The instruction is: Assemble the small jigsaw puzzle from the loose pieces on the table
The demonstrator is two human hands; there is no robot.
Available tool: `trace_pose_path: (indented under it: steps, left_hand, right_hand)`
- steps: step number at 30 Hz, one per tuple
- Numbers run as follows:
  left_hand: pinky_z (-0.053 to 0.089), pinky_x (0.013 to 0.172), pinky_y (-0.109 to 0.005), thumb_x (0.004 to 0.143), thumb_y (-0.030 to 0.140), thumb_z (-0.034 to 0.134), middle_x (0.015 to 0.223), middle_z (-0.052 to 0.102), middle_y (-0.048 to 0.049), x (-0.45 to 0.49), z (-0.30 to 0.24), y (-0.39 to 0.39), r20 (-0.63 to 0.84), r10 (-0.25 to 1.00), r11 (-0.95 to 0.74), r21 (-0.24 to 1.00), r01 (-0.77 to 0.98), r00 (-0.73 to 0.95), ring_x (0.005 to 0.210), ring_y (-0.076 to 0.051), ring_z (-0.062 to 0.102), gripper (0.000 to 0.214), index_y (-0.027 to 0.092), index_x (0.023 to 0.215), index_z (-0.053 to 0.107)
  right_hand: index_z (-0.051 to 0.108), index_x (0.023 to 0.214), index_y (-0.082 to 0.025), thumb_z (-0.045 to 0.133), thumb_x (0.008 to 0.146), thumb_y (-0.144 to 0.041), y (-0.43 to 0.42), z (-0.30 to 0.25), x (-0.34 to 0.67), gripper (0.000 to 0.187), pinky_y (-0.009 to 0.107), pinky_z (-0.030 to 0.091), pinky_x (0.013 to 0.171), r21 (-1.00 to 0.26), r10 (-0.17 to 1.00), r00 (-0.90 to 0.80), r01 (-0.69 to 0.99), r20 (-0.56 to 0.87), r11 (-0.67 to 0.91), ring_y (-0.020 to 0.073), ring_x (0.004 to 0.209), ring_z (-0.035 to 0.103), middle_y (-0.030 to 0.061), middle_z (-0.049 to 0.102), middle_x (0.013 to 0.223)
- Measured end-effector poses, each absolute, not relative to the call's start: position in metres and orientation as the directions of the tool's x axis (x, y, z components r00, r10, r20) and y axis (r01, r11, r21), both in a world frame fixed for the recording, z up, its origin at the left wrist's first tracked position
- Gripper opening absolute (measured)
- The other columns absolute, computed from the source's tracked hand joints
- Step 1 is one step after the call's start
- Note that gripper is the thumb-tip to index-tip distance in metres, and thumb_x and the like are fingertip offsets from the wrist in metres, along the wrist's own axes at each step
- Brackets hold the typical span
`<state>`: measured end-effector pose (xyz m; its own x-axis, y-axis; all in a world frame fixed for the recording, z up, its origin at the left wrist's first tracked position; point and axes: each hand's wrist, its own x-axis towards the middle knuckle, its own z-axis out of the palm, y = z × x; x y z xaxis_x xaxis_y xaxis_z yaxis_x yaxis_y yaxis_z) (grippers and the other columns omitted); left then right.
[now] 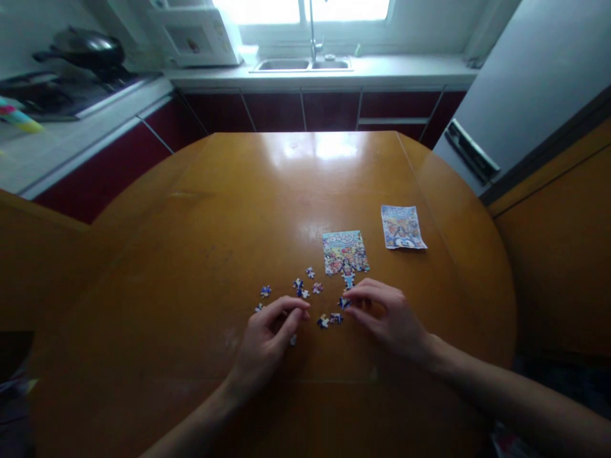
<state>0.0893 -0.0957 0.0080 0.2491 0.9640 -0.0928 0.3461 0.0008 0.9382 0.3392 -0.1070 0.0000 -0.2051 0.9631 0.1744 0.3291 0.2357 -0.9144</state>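
Note:
A partly assembled jigsaw puzzle (344,248) with a colourful crowd picture lies on the wooden table, a narrow strip of joined pieces reaching down from its lower edge. Just below that strip, my right hand (382,312) pinches a dark blue and white puzzle piece (344,303) between thumb and fingertips. My left hand (272,334) is beside the loose pieces, its thumb and fingers closed together; what is in them, if anything, I cannot make out. Several loose puzzle pieces (299,286) lie between and around my hands. Two more pieces (329,320) sit near my right thumb.
A creased picture sheet (402,227) lies right of the puzzle. The round-ended wooden table (191,210) stands before a counter with a sink (286,65). A stove with a dark pan (88,49) is at the left, a refrigerator (534,76) at the right.

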Motion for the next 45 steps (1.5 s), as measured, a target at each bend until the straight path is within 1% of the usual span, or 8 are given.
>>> trace_pose_path:
  steps: [3,5,9,16,25,31,39,45]
  left_hand:
    - [0.053,0.066,-0.024,0.094,0.033,0.059,0.086,0.073,-0.0025,0.088,0.009,-0.095,-0.067,0.96,-0.034,0.935,0.352,0.272,0.08,-0.017,0.068,0.019,0.02,0.096,0.072]
    - [0.052,0.068,-0.024,0.095,0.031,0.058,0.085,0.073,-0.0016,0.088,0.008,-0.095,-0.056,0.956,-0.055,0.931,0.362,0.289,0.08,-0.016,0.068,0.017,0.021,0.096,0.072]
    - [0.051,0.07,-0.025,0.096,0.032,0.057,0.086,0.073,-0.0016,0.086,0.005,-0.094,-0.056,0.951,-0.064,0.926,0.373,0.303,0.081,-0.016,0.067,0.018,0.022,0.097,0.072]
    - [0.051,0.073,-0.027,0.097,0.032,0.056,0.085,0.072,-0.0018,0.085,0.006,-0.092,-0.068,0.949,-0.054,0.927,0.372,0.306,0.081,-0.016,0.067,0.019,0.022,0.097,0.071]
    - [0.051,0.068,-0.025,0.096,0.031,0.055,0.085,0.072,-0.0019,0.083,0.005,-0.092,-0.074,0.955,-0.041,0.925,0.377,0.286,0.078,-0.016,0.067,0.019,0.022,0.101,0.071]
    - [0.052,0.071,-0.027,0.096,0.031,0.056,0.085,0.072,-0.0024,0.083,0.004,-0.093,-0.065,0.957,-0.048,0.925,0.377,0.282,0.08,-0.017,0.068,0.018,0.021,0.101,0.071]
    - [0.052,0.065,-0.026,0.095,0.032,0.056,0.083,0.072,-0.0026,0.085,0.006,-0.092,-0.073,0.959,-0.041,0.922,0.386,0.274,0.076,-0.017,0.067,0.02,0.021,0.1,0.071]
    - [0.052,0.065,-0.025,0.095,0.032,0.056,0.083,0.072,-0.0027,0.084,0.006,-0.092,-0.08,0.958,-0.033,0.923,0.382,0.275,0.077,-0.017,0.067,0.02,0.021,0.101,0.071]
  right_hand:
    - [0.074,0.104,-0.025,0.07,0.089,-0.027,-0.091,-0.005,0.366,0.016,0.041,0.052,0.084,-0.827,0.963,-0.137,0.492,0.234,0.271,0.0223,0.095,0.061,0.0069,0.067,0.1]
    - [0.075,0.101,-0.024,0.072,0.087,-0.027,-0.079,-0.01,0.379,0.015,0.043,0.05,0.086,-0.767,0.961,-0.097,0.584,0.259,0.266,0.0239,0.097,0.059,0.008,0.065,0.099]
    - [0.076,0.098,-0.023,0.073,0.085,-0.025,-0.063,-0.017,0.385,0.013,0.044,0.048,0.088,-0.711,0.96,-0.116,0.65,0.256,0.268,0.0242,0.097,0.056,0.0082,0.063,0.098]
    - [0.076,0.097,-0.026,0.074,0.085,-0.025,-0.058,-0.024,0.38,0.013,0.044,0.047,0.089,-0.695,0.958,-0.15,0.662,0.244,0.28,0.0246,0.097,0.055,0.0072,0.063,0.098]
    - [0.077,0.097,-0.027,0.073,0.086,-0.027,-0.058,-0.028,0.381,0.012,0.046,0.047,0.088,-0.687,0.955,-0.155,0.667,0.251,0.289,0.0253,0.098,0.055,0.0075,0.063,0.098]
    - [0.077,0.096,-0.026,0.073,0.085,-0.027,-0.058,-0.03,0.383,0.012,0.045,0.047,0.089,-0.672,0.953,-0.163,0.679,0.255,0.296,0.0249,0.098,0.055,0.0072,0.063,0.099]
    - [0.076,0.098,-0.026,0.073,0.085,-0.027,-0.057,-0.025,0.384,0.013,0.046,0.047,0.09,-0.694,0.954,-0.151,0.658,0.258,0.292,0.0255,0.1,0.057,0.0079,0.064,0.1]
    - [0.076,0.099,-0.028,0.07,0.088,-0.028,-0.061,-0.007,0.404,0.013,0.045,0.048,0.089,-0.678,0.927,-0.307,0.637,0.216,0.368,0.0256,0.101,0.056,0.0081,0.064,0.102]
